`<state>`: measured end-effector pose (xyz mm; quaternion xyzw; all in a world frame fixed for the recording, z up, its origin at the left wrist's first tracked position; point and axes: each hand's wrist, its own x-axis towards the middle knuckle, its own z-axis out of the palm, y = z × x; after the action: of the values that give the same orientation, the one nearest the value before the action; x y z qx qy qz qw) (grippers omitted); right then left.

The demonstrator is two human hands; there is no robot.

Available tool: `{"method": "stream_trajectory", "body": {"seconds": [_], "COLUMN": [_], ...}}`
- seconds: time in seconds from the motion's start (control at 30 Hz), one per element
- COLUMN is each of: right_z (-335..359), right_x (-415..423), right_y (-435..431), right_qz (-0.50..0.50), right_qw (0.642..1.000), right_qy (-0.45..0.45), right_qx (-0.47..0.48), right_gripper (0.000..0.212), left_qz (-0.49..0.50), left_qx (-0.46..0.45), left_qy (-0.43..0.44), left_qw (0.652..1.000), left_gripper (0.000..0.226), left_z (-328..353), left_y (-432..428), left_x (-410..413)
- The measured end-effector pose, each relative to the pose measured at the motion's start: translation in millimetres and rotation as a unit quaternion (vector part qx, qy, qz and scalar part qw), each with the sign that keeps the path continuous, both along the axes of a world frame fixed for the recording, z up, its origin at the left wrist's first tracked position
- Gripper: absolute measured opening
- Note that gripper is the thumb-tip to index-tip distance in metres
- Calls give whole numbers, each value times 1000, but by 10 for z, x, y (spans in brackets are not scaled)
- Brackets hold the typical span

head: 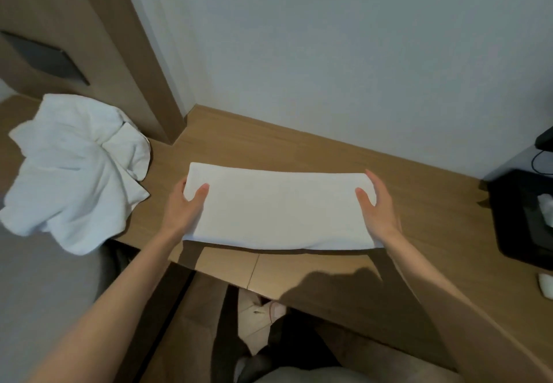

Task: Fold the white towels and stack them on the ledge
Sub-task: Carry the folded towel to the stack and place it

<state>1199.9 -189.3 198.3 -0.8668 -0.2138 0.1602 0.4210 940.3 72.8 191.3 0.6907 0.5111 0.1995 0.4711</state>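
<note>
A folded white towel (279,207), a long flat rectangle, is held over the front edge of the wooden ledge (404,167). Its short ends are pinched by the left hand (184,207) and the right hand (378,203), thumbs on top and fingers closed beneath. The cloth is judged light, soft and limp, so sagging is expected unless both ends are supported. A crumpled towel heap (74,170) is left unfolded at the ledge's left end.

Both hands, left (183,206) and right (378,203), gripping a folded white towel (281,207) over the wooden ledge (299,149)
</note>
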Motion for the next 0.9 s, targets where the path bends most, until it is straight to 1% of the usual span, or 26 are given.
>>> {"method": "stream_trajectory", "body": {"seconds": [0.23, 0.37, 0.5, 0.77, 0.9], "right_z": [235, 328, 378, 347, 321], "right_x": [-605, -1140, -1740, -2899, -3439], "right_y": [363, 621, 921, 1660, 2037], "right_qz": [70, 117, 172, 308, 389], "right_qw": [997, 993, 984, 950, 920], "right_qy": [-8, -13, -13, 3, 15], "right_qx": [24, 28, 37, 42, 46], "right_gripper": [46, 45, 46, 47, 48], "left_qz": [89, 131, 186, 320, 393], "left_qx": [39, 48, 57, 54, 47], "left_qy": [-5, -3, -11, -3, -2], "left_qw": [995, 990, 981, 946, 918], "left_gripper": [57, 59, 54, 53, 49], "left_z": [176, 235, 284, 250, 204], "left_y": [47, 25, -38, -304, -500], "left_x": [-909, -1657, -2433, -3901, -4497]}}
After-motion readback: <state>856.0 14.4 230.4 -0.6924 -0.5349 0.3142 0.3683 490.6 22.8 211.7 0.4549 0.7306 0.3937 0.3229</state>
